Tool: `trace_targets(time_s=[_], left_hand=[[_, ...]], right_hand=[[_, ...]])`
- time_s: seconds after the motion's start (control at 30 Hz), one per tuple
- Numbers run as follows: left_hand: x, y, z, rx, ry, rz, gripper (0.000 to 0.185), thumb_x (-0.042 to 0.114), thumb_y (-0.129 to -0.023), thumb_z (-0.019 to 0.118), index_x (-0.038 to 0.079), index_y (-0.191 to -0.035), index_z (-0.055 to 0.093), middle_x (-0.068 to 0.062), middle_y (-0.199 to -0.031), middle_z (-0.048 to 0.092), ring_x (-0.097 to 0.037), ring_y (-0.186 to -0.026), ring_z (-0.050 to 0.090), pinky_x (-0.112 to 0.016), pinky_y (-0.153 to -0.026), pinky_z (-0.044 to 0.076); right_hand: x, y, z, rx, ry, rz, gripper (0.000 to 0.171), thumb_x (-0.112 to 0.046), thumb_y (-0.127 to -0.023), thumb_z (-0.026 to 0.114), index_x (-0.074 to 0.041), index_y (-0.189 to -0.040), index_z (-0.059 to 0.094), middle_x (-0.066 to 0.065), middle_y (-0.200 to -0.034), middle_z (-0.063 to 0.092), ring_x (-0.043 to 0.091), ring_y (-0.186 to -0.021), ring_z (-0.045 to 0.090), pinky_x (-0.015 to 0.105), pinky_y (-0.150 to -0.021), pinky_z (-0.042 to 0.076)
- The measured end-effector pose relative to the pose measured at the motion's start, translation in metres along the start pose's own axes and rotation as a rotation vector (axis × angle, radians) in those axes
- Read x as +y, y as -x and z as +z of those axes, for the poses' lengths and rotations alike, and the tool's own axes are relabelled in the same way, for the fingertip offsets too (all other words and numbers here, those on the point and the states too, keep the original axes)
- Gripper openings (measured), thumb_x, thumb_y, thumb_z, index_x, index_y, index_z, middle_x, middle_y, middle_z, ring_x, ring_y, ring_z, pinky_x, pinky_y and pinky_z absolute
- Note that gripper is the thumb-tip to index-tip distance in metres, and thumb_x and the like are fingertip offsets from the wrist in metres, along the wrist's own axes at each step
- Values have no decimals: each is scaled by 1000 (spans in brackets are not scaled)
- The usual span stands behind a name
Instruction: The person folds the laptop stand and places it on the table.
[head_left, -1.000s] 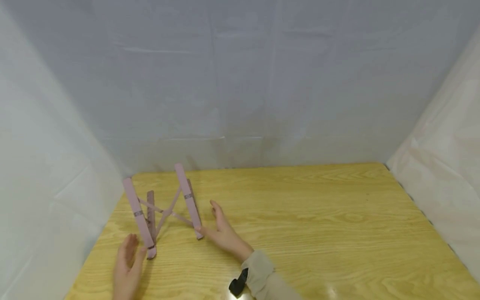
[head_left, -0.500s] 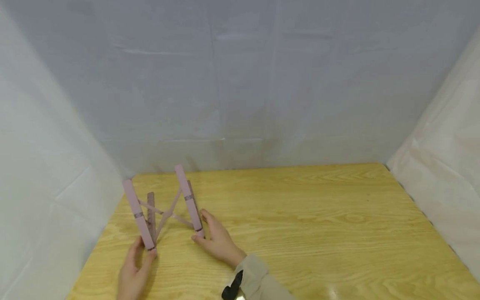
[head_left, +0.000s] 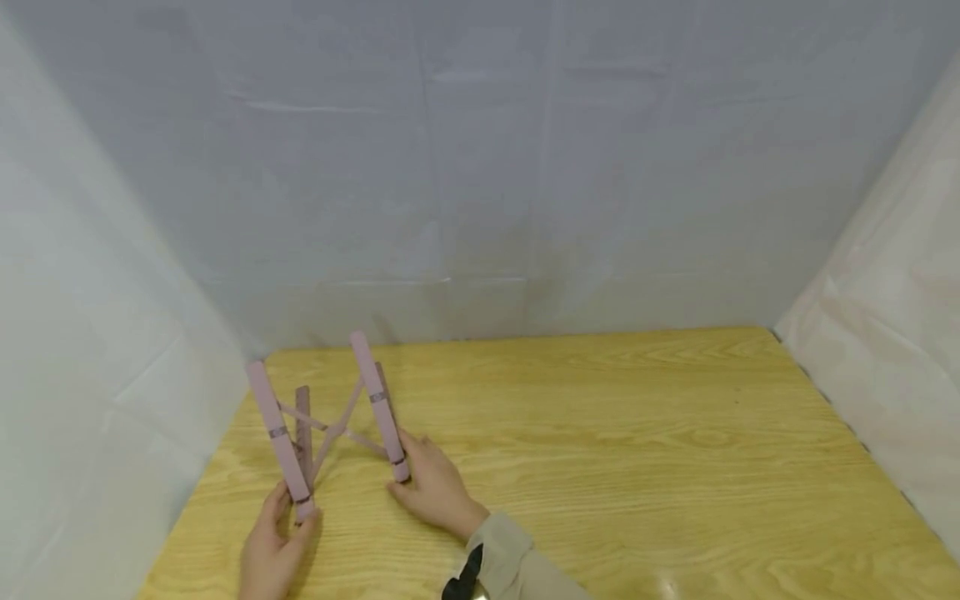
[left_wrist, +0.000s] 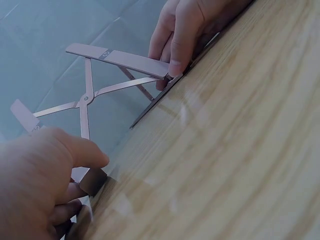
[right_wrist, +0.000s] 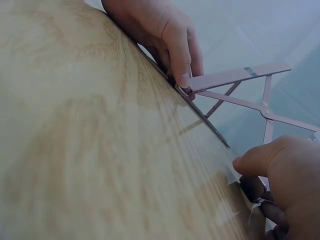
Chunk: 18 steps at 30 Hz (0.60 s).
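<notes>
A pink folding stand [head_left: 330,421] sits near the far left corner of the tabletop [head_left: 600,450], opened, with two long raised arms joined by thin crossed struts. The left hand [head_left: 273,546] holds the near end of the left arm: the thumb lies on one side and the fingers on the other, so they pinch the foot of this arm. The right hand [head_left: 435,487] holds the near end of the right arm in the same way, with thumb and fingers closed around its lower tip. There is one stand, two hands, and one beige sleeve [head_left: 517,567] on the right wrist, with a black strap [head_left: 461,579] beside it. The head view shows the whole stand and both hands from above. The left wrist view shows the right hand [left_wrist: 192,35] pinching the tip of the arm where it meets the flat base bar on the wood, and the crossing point of the struts. The right wrist view shows the left hand [right_wrist: 167,37] doing the same at its end, the thumb pressed on the arm's tip.
</notes>
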<state>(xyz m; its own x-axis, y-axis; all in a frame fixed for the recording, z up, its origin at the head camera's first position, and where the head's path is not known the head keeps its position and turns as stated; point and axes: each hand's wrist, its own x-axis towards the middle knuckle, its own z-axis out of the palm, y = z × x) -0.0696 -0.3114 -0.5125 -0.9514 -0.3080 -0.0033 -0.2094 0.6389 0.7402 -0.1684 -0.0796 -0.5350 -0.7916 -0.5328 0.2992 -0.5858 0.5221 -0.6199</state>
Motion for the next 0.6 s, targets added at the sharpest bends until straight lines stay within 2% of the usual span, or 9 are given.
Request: trace_targets(time_s=[0.47, 0.6], left_hand=[[3, 2, 1, 15, 11, -30, 78, 22, -94, 68, -5, -153, 24, -27, -148, 40, -50, -140, 27, -63, -113, 22], [3, 2, 1, 29, 18, -19, 78, 23, -95, 68, -6, -152, 24, -27, -146, 41, -52, -138, 28, -64, -112, 23]], right_hand=[[-3, 1, -3, -9, 15, 39, 76, -26, -93, 68, -8, -155, 29, 6, -144, 53, 26, -134, 47, 39, -116, 30], [-3, 1, -3, -5, 6, 41, 74, -26, -92, 69, -8, -154, 31, 7, -143, 54, 28, -134, 48, 41, -115, 33]])
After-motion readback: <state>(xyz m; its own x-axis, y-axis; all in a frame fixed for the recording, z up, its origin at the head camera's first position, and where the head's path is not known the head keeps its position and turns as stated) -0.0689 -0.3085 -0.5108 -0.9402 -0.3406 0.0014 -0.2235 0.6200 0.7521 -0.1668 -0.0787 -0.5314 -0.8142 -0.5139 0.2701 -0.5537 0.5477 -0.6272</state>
